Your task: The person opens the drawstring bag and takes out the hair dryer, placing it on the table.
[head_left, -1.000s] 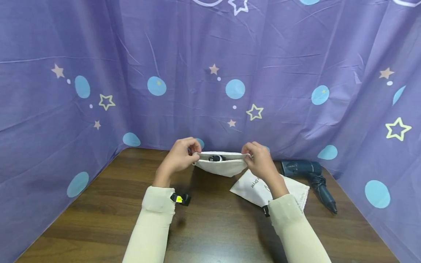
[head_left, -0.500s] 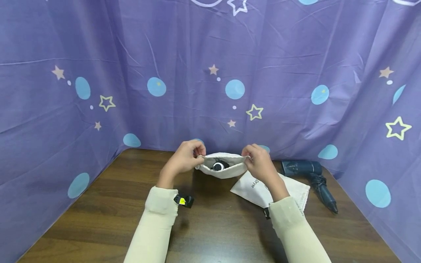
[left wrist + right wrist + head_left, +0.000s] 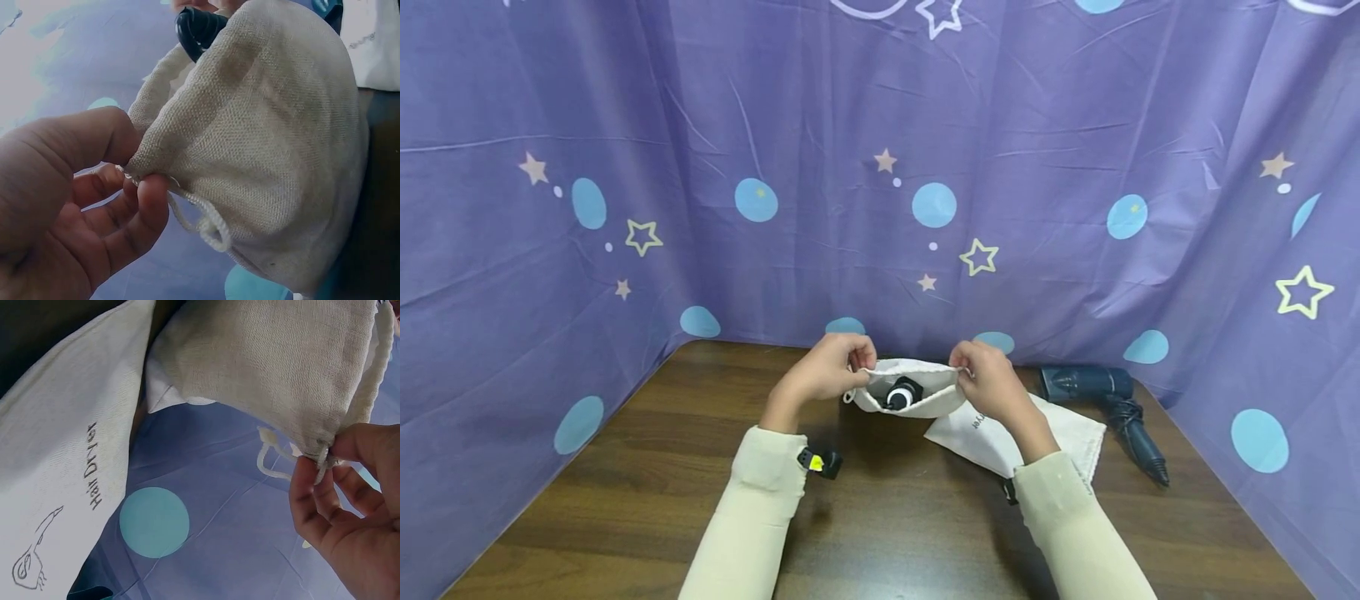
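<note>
Between my two hands hangs an off-white drawstring bag, its mouth spread. My left hand pinches one end of the mouth between thumb and fingers, and my right hand pinches the opposite end. Inside sits a black object with a white ring; its lower part is hidden by the cloth. A dark looped end shows above the rim in the left wrist view. Loops of drawstring dangle below the left fingers, and another cord loop hangs near the right fingers.
Under the right forearm a white pouch lies flat on the wooden table, printed "Hair Dryer" with a drawing. A dark blue hair dryer, cord wrapped on its handle, lies at the right. Purple curtain encloses the back and sides.
The bag's mouth has come down a little and spread wider, showing more of the black object. My left hand has moved right and down; the right hand has lowered slightly, still pinching.
</note>
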`<state>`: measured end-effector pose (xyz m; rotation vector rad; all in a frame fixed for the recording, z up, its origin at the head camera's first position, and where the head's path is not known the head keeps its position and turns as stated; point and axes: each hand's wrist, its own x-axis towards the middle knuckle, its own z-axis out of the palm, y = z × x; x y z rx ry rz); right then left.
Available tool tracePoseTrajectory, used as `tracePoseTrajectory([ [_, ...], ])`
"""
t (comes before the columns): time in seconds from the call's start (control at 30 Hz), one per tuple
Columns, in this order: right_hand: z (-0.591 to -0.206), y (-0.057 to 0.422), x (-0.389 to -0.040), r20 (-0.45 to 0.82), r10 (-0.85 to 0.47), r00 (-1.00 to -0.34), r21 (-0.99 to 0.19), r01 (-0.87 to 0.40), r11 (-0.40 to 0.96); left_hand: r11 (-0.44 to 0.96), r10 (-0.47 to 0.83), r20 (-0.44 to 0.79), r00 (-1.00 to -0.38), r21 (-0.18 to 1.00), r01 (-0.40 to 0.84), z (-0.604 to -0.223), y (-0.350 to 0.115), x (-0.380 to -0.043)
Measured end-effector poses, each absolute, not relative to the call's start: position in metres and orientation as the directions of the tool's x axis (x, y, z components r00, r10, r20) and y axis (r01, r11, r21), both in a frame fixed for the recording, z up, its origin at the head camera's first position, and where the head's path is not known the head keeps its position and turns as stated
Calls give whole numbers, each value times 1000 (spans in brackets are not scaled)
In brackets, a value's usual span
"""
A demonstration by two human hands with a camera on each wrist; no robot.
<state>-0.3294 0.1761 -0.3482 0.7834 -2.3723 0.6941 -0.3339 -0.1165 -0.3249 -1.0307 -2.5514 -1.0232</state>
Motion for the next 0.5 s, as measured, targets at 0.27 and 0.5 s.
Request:
tracePoseTrajectory([
  [0.27,-356,178,-329,555,-429,-713,-278,-645,712,572,598,334,-729,459,680,-334,-113,-337],
  [0.5,-366,179,-330,490,-450,-747,-277,-623,731,560,667,294,-684,408,721,-346,-104,-337],
])
